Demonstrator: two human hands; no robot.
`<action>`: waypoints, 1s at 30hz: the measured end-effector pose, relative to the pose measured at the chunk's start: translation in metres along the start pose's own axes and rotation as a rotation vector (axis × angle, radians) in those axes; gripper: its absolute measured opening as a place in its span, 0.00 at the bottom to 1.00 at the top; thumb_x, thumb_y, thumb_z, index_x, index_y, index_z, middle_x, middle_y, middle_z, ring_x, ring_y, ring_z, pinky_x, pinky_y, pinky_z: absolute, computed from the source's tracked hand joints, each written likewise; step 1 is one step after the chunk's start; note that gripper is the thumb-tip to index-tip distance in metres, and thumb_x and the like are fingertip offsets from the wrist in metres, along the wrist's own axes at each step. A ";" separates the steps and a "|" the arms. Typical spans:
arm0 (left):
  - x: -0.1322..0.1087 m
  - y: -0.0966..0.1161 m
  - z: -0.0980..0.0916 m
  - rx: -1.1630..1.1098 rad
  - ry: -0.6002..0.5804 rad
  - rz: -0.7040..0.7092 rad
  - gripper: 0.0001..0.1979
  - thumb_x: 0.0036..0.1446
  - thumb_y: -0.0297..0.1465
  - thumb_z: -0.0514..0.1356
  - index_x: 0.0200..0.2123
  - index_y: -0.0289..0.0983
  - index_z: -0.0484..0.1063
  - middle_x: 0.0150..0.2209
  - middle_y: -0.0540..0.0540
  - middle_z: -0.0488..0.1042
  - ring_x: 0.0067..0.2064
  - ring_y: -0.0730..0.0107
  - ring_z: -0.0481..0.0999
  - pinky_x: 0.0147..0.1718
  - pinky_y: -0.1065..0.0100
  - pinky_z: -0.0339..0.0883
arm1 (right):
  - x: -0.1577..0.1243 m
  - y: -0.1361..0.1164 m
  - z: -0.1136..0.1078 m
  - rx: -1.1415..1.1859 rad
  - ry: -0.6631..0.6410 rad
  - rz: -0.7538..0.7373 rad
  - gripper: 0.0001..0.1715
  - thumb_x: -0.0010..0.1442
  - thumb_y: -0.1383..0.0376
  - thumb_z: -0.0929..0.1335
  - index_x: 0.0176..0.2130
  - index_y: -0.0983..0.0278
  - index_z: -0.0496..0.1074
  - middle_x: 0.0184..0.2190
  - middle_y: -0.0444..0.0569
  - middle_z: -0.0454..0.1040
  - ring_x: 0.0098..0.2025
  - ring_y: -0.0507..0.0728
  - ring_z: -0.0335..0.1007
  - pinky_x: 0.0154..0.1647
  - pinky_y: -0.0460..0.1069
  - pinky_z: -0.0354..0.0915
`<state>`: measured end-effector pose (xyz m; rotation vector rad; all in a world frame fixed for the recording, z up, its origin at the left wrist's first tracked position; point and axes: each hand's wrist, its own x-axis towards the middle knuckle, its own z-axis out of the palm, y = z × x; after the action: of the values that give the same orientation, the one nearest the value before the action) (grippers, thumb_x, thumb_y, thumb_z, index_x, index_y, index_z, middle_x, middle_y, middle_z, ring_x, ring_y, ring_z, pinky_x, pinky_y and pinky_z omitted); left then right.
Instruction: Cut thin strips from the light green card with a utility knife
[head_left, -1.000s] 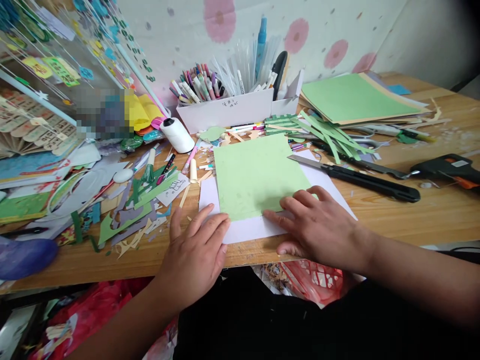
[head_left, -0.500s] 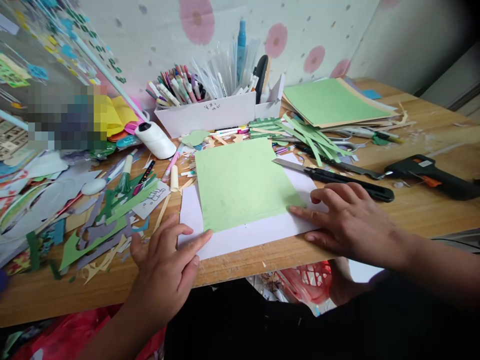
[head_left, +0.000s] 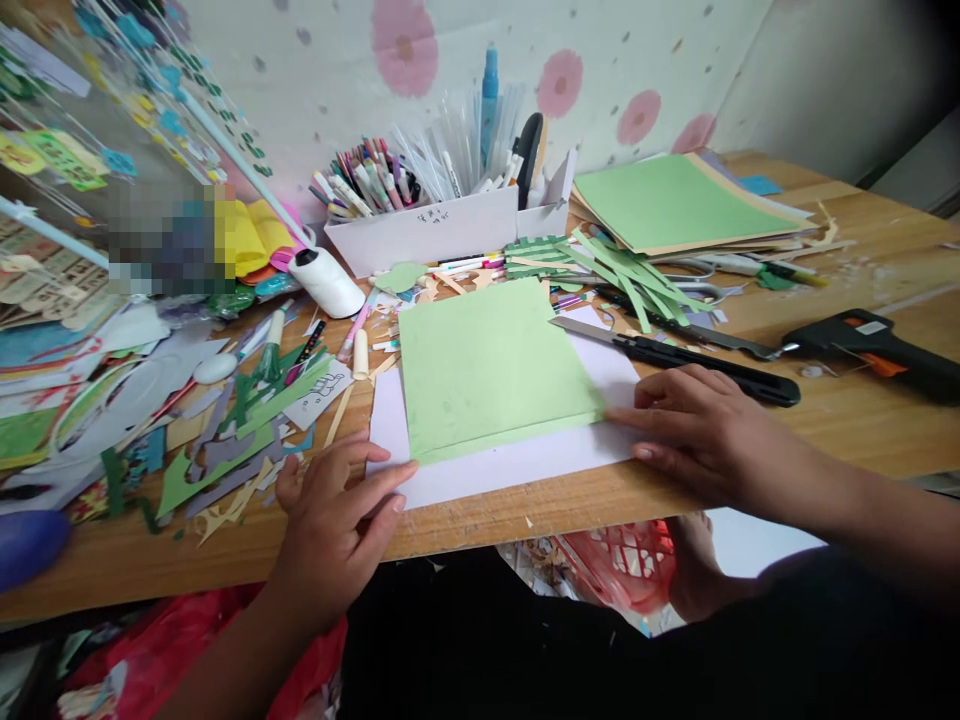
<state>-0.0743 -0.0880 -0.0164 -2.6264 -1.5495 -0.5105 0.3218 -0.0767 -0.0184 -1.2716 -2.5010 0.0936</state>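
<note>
A light green paper sheet (head_left: 495,360) lies on a white sheet (head_left: 480,477) near the front of the desk. Along the green sheet's lower edge runs a thin line, like a fold or a narrow strip; I cannot tell which. My left hand (head_left: 341,520) rests at its lower left corner, fingers apart, index fingertip on the corner. At the lower right corner, my right hand (head_left: 697,430) touches the paper with its index finger, the other fingers loosely bent. Neither hand grips anything. A black utility knife (head_left: 697,368), blade out, lies just beyond my right hand.
A black glue gun (head_left: 877,345) lies at right. Behind stand a white pen box (head_left: 427,235) and a stack of green paper (head_left: 682,205). A white thread spool (head_left: 328,283) leans at left, among paper scraps (head_left: 217,460). The desk's front edge is close.
My right hand has slid a little to the right along the lower edge to the corner. The line along that edge now shows clearly. The left hand stays at its corner; the view shifts slightly.
</note>
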 end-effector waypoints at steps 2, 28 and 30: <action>0.005 0.004 -0.006 -0.037 0.060 -0.014 0.11 0.61 0.29 0.54 0.39 0.41 0.77 0.44 0.44 0.73 0.51 0.52 0.73 0.55 0.44 0.56 | 0.007 -0.002 0.001 0.057 0.034 -0.036 0.20 0.67 0.59 0.61 0.53 0.62 0.73 0.47 0.56 0.68 0.47 0.60 0.64 0.47 0.56 0.64; 0.131 0.063 0.026 0.114 -0.550 0.374 0.19 0.64 0.44 0.55 0.27 0.38 0.70 0.26 0.49 0.73 0.30 0.64 0.73 0.24 0.68 0.51 | 0.071 -0.027 -0.009 0.135 -0.370 0.239 0.07 0.59 0.69 0.66 0.28 0.65 0.68 0.29 0.48 0.71 0.33 0.53 0.62 0.35 0.48 0.56; 0.131 0.063 0.026 0.112 -0.554 0.366 0.20 0.64 0.45 0.55 0.26 0.37 0.69 0.25 0.49 0.73 0.29 0.64 0.73 0.24 0.68 0.51 | 0.072 -0.028 -0.009 0.125 -0.397 0.286 0.07 0.59 0.68 0.67 0.28 0.65 0.69 0.29 0.48 0.71 0.32 0.53 0.63 0.35 0.48 0.56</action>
<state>0.0445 -0.0034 0.0067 -3.0076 -1.0812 0.3436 0.2637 -0.0365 0.0148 -1.6840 -2.5511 0.6158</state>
